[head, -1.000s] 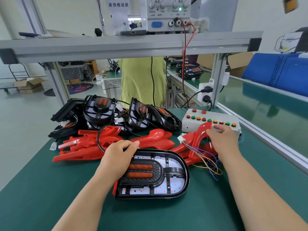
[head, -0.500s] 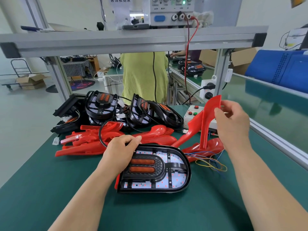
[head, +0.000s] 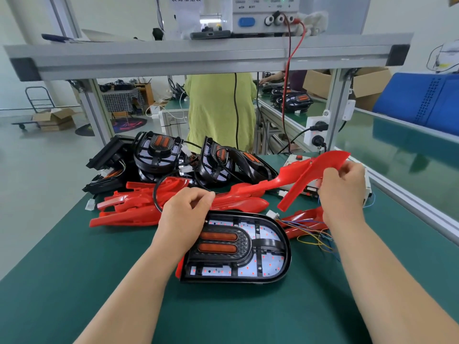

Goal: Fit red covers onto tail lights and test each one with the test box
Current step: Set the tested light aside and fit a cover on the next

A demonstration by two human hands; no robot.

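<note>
Green desk [head: 74, 281]: black light [head: 248, 254] lies flat, left grip [head: 183, 214] curled round its far edge; right grip [head: 345, 189] pinches forked red cover [head: 323, 161] aloft.

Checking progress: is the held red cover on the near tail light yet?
No, the right hand holds the red cover up, clear of the tail light.

The left hand [head: 183, 214], right hand [head: 344, 192] and forearms [head: 141, 281] all appear bare.

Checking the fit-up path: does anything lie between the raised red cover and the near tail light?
Nothing visible: open air separates the red cover, in the right hand, from the tail light; the left hand holds its far left corner.
</note>
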